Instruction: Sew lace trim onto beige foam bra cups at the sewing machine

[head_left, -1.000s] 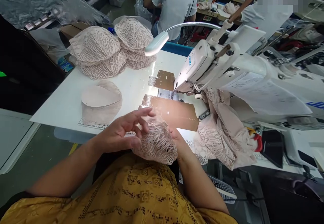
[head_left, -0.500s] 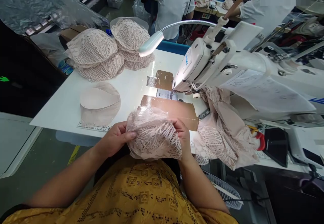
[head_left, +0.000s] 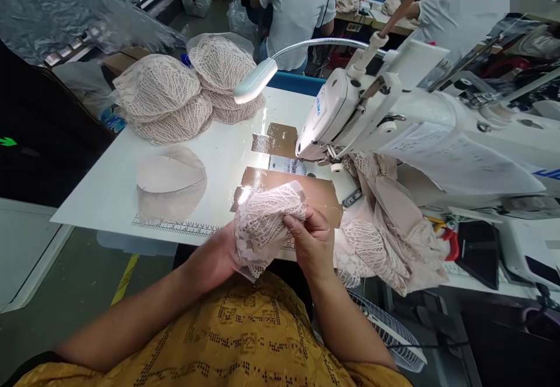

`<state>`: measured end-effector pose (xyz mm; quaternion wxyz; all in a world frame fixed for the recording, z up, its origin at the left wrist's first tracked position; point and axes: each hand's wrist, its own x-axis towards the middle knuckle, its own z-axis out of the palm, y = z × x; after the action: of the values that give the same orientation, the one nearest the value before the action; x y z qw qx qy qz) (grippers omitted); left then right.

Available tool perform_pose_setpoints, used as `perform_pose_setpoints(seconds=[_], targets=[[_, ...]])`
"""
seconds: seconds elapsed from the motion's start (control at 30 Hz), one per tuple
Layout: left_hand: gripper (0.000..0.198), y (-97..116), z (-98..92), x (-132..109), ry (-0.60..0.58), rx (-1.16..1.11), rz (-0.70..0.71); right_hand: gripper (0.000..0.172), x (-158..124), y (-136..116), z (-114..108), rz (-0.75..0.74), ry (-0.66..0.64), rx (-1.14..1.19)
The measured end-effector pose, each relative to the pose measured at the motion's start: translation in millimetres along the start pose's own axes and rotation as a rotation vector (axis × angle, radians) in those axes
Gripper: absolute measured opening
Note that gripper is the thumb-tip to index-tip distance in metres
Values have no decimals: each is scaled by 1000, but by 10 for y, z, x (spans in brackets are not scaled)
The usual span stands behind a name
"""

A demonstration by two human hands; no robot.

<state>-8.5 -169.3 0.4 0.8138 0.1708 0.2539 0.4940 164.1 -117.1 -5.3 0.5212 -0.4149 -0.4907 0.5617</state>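
Note:
A pale pink lace bra cup [head_left: 266, 218] is in front of me, near the table's front edge. My right hand [head_left: 312, 241] pinches its right edge between thumb and fingers. My left hand [head_left: 224, 253] is against the cup's left side. The lace covers its fingers, so their shape is hidden. Just beyond the cup, brown tape-covered board [head_left: 301, 191] lies before the needle area of a white sewing machine [head_left: 332, 112]. To the left, a plain beige fabric cup piece [head_left: 175, 200] lies flat.
Stacked lace cups [head_left: 161, 92] stand at the table's back left, under a lamp head [head_left: 256, 80]. Beige lace fabric [head_left: 385, 229] is heaped to the right, near red-handled scissors [head_left: 451, 244] and a dark tablet-like device [head_left: 478, 253]. A person in a white shirt [head_left: 295, 13] sits beyond.
The lace cup has gone from spread between both hands to bunched and turned more upright. My left hand has slipped under or behind it, and its thumb no longer shows on top.

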Motion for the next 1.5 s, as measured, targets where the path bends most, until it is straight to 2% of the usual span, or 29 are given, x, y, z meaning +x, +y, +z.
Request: perform_pose_setpoints(seconds=[0.07, 0.13, 0.17, 0.2, 0.27, 0.3, 0.33, 0.37, 0.43, 0.47, 0.5, 0.53, 0.63, 0.7, 0.83, 0.93, 1.07, 1.23, 1.37, 1.5], targets=[[50, -55, 8, -21, 37, 128, -50, 16, 24, -2, 19, 46, -4, 4], [27, -31, -41, -64, 30, 261, -74, 19, 65, -23, 3, 72, 40, 45], [14, 20, -82, -94, -29, 344, -86, 21, 90, -40, -19, 71, 81, 77], [10, 97, -125, -129, -125, 443, -112, 23, 115, -61, -47, 68, 124, 105], [20, 302, -193, -196, -345, 638, -145, 26, 155, -109, -102, 73, 148, 118], [21, 412, -207, -219, -397, 711, -105, 26, 163, -134, -120, 83, 102, 94], [16, 514, -202, -230, -379, 777, -8, 26, 163, -158, -125, 99, 16, 51], [13, 602, -180, -226, -310, 860, 125, 24, 154, -181, -117, 112, -92, 3], [46, 713, -104, -176, -133, 1070, 359, 19, 122, -221, -65, 119, -328, -62], [63, 736, -63, -134, -80, 1177, 401, 15, 104, -237, -29, 116, -423, -72], [69, 741, -26, -88, -74, 1259, 378, 12, 90, -251, 6, 110, -492, -75], [64, 730, 2, -41, -95, 1305, 316, 10, 81, -261, 38, 101, -534, -80], [28, 652, 30, 63, -161, 1335, 147, 4, 86, -277, 86, 36, -526, -167], [21, 605, 21, 94, -163, 1362, 150, 8, 101, -280, 88, -32, -449, -257], [24, 599, 8, 118, -219, 1339, 177, 13, 126, -298, 91, -86, -303, -344], [31, 642, 15, 148, -212, 1299, 196, 15, 151, -319, 112, -84, -253, -360], [31, 695, 42, 213, -157, 1278, 205, 18, 199, -332, 138, -89, -237, -386], [30, 723, 69, 328, -122, 1173, 122, 15, 249, -324, 132, -89, -231, -403], [32, 729, 55, 415, -143, 1082, 26, 16, 288, -326, 102, -62, -230, -380], [31, 741, 56, 486, -159, 1019, 5, 16, 326, -343, 53, -17, -225, -352]])
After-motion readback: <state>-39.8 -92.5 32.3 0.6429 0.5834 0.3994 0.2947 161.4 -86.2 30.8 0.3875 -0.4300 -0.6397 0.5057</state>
